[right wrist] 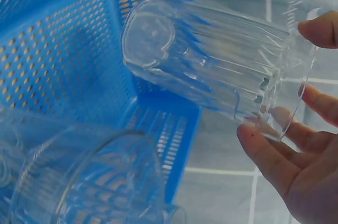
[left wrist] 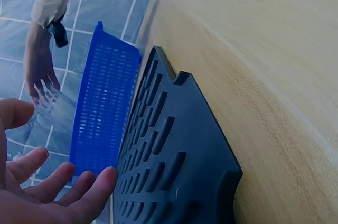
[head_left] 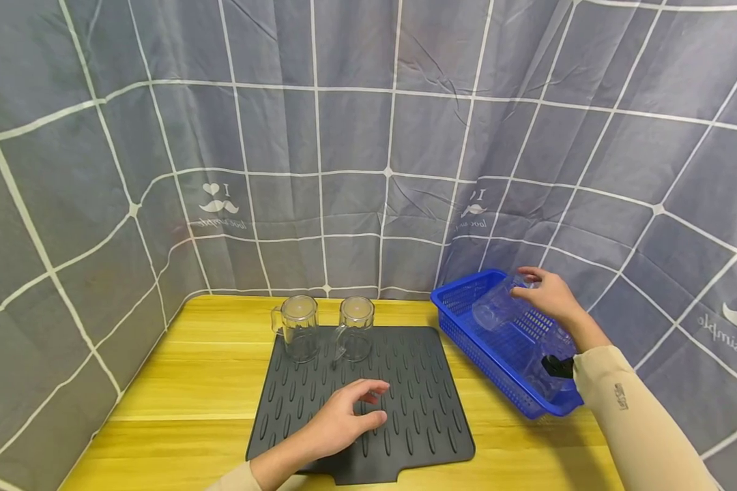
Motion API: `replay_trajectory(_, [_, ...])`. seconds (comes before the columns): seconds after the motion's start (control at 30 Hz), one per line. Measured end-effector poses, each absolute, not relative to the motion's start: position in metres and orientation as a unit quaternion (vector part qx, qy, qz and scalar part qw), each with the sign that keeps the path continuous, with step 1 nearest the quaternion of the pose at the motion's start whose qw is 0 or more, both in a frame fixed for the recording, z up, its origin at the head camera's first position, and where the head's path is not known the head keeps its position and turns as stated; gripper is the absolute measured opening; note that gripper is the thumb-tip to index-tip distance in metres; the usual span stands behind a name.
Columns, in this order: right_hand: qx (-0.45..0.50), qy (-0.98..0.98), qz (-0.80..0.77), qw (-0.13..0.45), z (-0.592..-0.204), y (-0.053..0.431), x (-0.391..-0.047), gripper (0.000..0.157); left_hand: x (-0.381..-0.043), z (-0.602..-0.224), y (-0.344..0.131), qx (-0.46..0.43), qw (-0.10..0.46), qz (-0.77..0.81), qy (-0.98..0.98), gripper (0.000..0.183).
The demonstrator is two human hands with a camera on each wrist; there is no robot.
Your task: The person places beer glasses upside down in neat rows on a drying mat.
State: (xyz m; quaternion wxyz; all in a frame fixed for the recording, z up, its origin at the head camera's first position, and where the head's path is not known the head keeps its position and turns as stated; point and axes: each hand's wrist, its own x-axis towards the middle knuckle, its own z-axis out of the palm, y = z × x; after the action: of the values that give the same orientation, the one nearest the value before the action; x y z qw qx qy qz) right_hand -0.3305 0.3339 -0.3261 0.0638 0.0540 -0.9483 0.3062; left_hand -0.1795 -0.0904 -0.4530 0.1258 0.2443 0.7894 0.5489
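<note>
Pinching a clear glass [right wrist: 200, 60] by its mouth end, the right hand [head_left: 549, 293] has its thumb on one side and its fingers on the other, parted only about as wide as the rim. That hold probably suits a glass lying at a slant, since the mouth is the end turned toward the person's arm. The glass is over the far part of the blue basket [head_left: 485, 361], base angled down and away; whether it touches the plastic, I cannot tell. Another glass [right wrist: 105, 176] lies in the basket, whose walls likely keep such round things from rolling off the desk [head_left: 172, 382]. The left hand [head_left: 344, 419] hovers above the dark mat [head_left: 399, 409], loosely bent, thumb apart, gripping nothing. At the mat's back edge, a left mug [head_left: 301, 334] and a right mug [head_left: 357, 334] appear to stand mouth down, perhaps so that water drains onto the ridges. The pinched glass is see-through, with fluted sides and a thick base; no handle shows clearly.
</note>
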Motion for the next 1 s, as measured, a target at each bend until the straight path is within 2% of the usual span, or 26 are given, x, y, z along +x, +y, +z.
replay_trajectory(0.43, [0.073, -0.897, 0.432, 0.055, -0.309, 0.316, -0.306, 0.065, -0.178, -0.453, -0.088, 0.245, 0.121, 0.557, 0.784, 0.042])
replay_trajectory(1.0, [0.090, -0.839, 0.534, 0.046, -0.313, 0.300, -0.273, 0.056, -0.180, -0.453, -0.086, 0.247, 0.115, 0.553, 0.788, 0.042])
